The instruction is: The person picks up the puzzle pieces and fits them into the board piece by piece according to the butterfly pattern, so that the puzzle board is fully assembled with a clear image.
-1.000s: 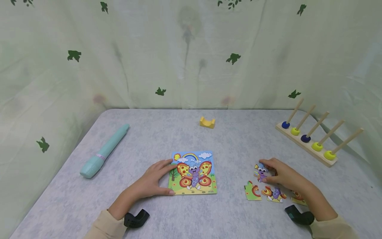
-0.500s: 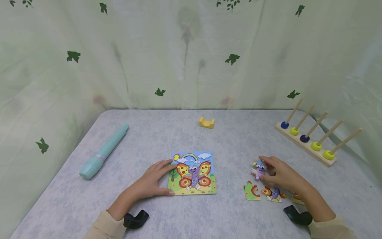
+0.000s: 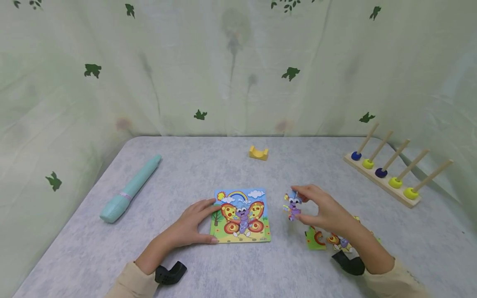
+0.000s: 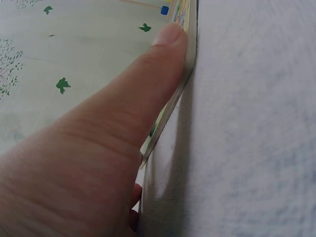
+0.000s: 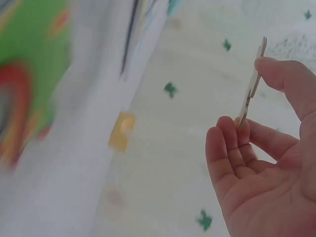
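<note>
In the head view, a square butterfly puzzle board (image 3: 257, 225) lies flat on the table. My left hand (image 3: 191, 223) rests at its left side, fingertips over the upper left edge and straight thumb at the lower left corner. The left wrist view shows the thumb (image 4: 160, 64) along the board's thin edge. To the right of the board, my right hand (image 3: 322, 209) pinches a puzzle piece (image 3: 293, 206) with a purple butterfly face between thumb and fingers, raised above the table. Edge-on, that thin piece (image 5: 253, 81) appears in the right wrist view.
Loose puzzle pieces, one a green piece (image 3: 314, 239), lie below the right forearm, which partly covers them. A wooden peg rack (image 3: 384, 180) with blue and yellow beads stands at right. A yellow arch block (image 3: 258, 153) sits at the back, a teal folded umbrella (image 3: 130, 188) at left.
My right hand has lifted the face piece from beside the other loose pieces and carried it left toward the board. The left hand and board have stayed in place.
</note>
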`<state>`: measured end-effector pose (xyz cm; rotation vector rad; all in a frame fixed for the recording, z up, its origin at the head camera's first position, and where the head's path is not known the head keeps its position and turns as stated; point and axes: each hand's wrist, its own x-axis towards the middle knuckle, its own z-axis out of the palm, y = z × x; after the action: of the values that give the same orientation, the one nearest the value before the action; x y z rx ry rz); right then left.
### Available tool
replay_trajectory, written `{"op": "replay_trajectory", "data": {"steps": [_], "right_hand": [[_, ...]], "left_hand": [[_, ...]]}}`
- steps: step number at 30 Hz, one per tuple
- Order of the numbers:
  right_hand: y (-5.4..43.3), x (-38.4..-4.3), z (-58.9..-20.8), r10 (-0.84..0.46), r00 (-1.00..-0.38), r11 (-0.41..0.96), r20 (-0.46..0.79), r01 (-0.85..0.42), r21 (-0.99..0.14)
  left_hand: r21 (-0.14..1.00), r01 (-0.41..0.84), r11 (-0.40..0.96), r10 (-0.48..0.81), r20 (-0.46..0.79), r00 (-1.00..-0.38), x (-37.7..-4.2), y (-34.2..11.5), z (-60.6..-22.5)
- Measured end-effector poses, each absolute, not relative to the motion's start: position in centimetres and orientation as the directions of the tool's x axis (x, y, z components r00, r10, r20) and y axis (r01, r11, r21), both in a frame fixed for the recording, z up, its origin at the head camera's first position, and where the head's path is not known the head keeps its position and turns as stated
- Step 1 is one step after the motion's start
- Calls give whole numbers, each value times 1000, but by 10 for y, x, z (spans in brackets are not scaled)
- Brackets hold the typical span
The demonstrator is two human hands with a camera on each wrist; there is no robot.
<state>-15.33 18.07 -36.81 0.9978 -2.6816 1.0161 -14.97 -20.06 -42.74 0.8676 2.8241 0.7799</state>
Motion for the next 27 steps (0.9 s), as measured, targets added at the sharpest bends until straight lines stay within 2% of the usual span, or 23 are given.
{"op": "replay_trajectory", "data": {"steps": [7,12,20,27], "right_hand": [[124,-161,-368,-636,-728,492,257,-639,-591],[94,-171,-384,-639,-761,552,117,-558,-620],[75,-182,-402,-650,-760,601,12,-523,-605],[67,-187,-409,-652,-758,619,-17,-520,-588]], "left_hand": [[494,507,706,550,69,-832,-151,-200,-429],[486,524,700,562,78,-824,-152,-200,-430],[480,525,703,554,93,-827,-152,-199,-429],[440,512,738,516,121,-848,-149,-191,-431]]}}
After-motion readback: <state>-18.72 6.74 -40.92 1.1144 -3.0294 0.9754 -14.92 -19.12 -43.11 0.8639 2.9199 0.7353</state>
